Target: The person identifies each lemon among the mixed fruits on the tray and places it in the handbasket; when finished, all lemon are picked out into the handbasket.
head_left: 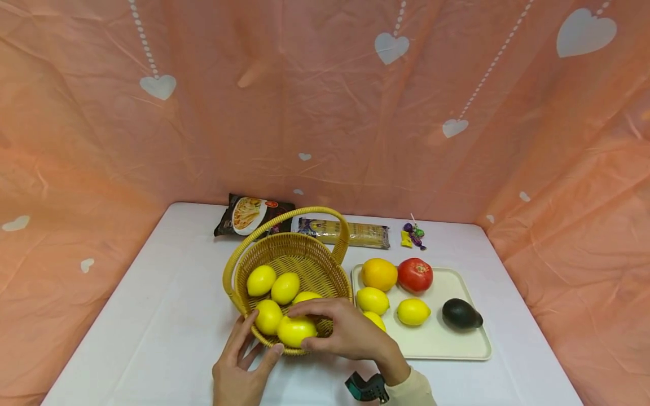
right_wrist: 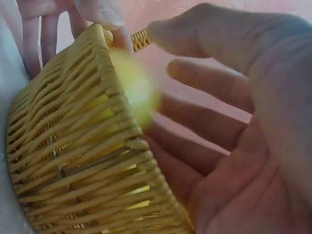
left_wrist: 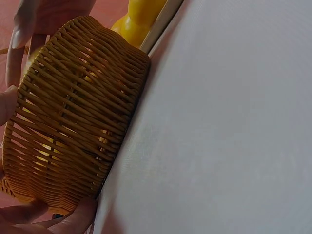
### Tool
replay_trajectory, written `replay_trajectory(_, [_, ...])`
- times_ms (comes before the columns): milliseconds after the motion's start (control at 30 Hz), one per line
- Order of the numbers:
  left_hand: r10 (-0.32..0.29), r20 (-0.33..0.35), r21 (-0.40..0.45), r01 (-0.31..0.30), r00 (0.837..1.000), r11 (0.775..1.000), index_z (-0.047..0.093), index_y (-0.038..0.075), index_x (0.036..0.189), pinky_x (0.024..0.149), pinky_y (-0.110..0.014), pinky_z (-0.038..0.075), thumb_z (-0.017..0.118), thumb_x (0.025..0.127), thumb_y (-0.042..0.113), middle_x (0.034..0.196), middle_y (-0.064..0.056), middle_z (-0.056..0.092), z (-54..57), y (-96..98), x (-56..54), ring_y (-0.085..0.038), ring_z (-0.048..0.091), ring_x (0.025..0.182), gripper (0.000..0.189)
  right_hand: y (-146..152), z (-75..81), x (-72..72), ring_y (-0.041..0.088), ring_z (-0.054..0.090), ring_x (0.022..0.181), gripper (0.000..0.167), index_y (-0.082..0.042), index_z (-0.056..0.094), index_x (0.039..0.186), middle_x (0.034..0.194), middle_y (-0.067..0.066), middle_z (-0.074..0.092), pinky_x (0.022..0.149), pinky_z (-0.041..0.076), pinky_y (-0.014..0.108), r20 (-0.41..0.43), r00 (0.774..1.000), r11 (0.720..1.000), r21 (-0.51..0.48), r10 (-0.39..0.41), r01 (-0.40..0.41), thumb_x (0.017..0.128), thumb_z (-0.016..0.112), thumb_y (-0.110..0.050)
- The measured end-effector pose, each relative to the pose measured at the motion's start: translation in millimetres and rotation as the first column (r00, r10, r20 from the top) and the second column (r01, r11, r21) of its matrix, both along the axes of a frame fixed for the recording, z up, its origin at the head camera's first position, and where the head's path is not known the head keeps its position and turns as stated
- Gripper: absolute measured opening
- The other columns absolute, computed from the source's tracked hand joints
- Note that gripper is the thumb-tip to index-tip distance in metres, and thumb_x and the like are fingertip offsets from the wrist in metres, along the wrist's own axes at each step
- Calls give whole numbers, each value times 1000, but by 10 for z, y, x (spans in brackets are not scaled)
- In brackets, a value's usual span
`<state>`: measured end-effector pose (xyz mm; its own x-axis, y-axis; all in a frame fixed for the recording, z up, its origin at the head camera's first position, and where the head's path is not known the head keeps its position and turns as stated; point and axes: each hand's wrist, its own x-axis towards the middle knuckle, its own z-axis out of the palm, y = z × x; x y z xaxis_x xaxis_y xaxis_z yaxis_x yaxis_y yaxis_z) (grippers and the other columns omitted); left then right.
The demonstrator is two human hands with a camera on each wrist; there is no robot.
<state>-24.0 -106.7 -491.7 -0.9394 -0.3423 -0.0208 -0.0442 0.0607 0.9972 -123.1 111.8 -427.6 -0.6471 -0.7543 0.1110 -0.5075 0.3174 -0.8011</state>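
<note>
A round wicker basket with an arched handle holds several lemons. My left hand grips its near left side, the thumb at the rim and other fingers along the woven wall. Over the near right part of the basket is my right hand, its thumb and fingers spread apart around a lemon at the front rim. That lemon looks blurred in the right wrist view, with a gap between it and the thumb.
Right of the basket, a cream tray bears several lemons, an orange, a red tomato and a dark avocado. Behind lie a black food packet, a noodle pack and wrapped candies.
</note>
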Motion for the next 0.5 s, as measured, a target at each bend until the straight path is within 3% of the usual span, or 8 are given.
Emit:
replay_trajectory(67, [-1, 0, 10, 1, 1000, 1000, 61, 19, 158, 103, -16, 60, 93, 91, 20, 174, -29, 32, 4, 4, 2, -51, 45, 155, 75, 17, 10, -9, 19, 71, 129, 46, -16, 73, 143, 144, -2, 74, 116, 60, 38, 38, 999, 999, -31, -7, 8, 98, 85, -18])
replay_trajectory(133, [-2, 6, 18, 2, 1000, 1000, 60, 20, 159, 104, -18, 60, 93, 91, 21, 175, -29, 31, 6, 3, 1, -51, 44, 155, 76, 94, 4, -25, 25, 73, 127, 45, -11, 73, 142, 144, 3, 74, 113, 63, 42, 69, 997, 997, -74, -23, 28, 99, 84, -17])
replay_trajectory(333, [-18, 27, 21, 17, 999, 1000, 59, 20, 160, 110, -37, 60, 94, 90, 22, 176, -30, 29, -9, -15, -2, -51, 44, 155, 78, 629, -73, -82, 25, 70, 132, 42, 1, 71, 140, 143, 25, 70, 115, 61, 38, 122, 989, 958, -262, -86, 116, 99, 77, 1])
replay_trajectory(500, [-30, 27, 13, 30, 999, 999, 58, 22, 161, 109, -32, 61, 94, 90, 24, 176, -28, 28, -22, -34, -2, -50, 45, 155, 80, 1195, -165, -74, 24, 72, 129, 41, 1, 71, 139, 139, 31, 70, 114, 60, 29, 118, 955, 926, -237, -273, 295, 99, 75, 5])
